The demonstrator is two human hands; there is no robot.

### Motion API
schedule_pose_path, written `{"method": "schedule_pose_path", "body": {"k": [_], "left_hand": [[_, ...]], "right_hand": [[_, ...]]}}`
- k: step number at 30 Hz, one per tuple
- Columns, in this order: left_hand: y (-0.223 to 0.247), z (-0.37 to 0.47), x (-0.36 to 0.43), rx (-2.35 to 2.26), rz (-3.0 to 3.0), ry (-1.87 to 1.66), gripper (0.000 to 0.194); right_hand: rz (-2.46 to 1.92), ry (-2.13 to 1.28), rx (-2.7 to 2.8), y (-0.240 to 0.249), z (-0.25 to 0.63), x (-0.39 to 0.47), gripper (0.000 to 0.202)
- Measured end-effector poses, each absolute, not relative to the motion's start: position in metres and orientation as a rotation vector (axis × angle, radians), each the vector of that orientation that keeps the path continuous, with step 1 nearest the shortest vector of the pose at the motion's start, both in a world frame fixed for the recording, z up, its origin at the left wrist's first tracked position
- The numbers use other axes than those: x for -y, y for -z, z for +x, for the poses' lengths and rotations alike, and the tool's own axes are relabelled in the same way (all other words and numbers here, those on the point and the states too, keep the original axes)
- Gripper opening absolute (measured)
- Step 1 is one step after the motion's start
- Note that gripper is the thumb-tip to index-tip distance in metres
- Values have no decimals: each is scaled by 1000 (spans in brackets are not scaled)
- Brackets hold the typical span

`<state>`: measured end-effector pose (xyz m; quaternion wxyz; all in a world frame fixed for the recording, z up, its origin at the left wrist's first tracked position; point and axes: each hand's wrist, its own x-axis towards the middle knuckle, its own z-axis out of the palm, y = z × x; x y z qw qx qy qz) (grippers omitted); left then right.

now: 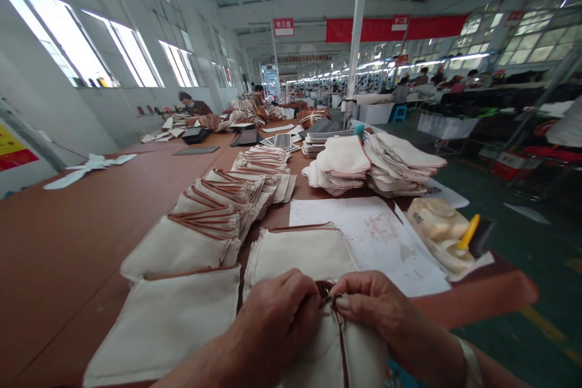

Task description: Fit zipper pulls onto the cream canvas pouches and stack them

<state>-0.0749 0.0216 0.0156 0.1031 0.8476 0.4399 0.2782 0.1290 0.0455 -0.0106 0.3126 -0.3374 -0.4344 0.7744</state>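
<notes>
Close to me at the bottom centre is a cream fabric piece with a brown trimmed edge. Both hands meet at its top. The fingers of my left hand are curled against the brown edge, gripping the cloth. With thumb and forefinger, my right hand pinches the brown trim beside a small opening. Just beyond lies a stack of cream fabric pieces with brown top edges. To the left, a flat cream piece lies before a long overlapping row of similar pieces.
White paper with brown smudges lies right of the stack. Behind it are piles of cream panels. A yellow-handled brush rests beside a plastic-wrapped block near the table's right edge. Another person works at the far left.
</notes>
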Motion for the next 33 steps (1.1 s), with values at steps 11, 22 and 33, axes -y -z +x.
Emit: {"method": "schedule_pose_path", "body": {"k": [11,22,33], "left_hand": [[-5,-71,-18,-1278,2730,-832,20],[-11,-74,-33,-1401,2553,-465,15],[-21,-81,-29,-1042,2547,-708,20]], "right_hand": [[-867,-2080,1101,18,125,-43,31],[-908,-1850,1635,12,122,-36,19],[-919,-2051,1253,15,129,-45,30]]}}
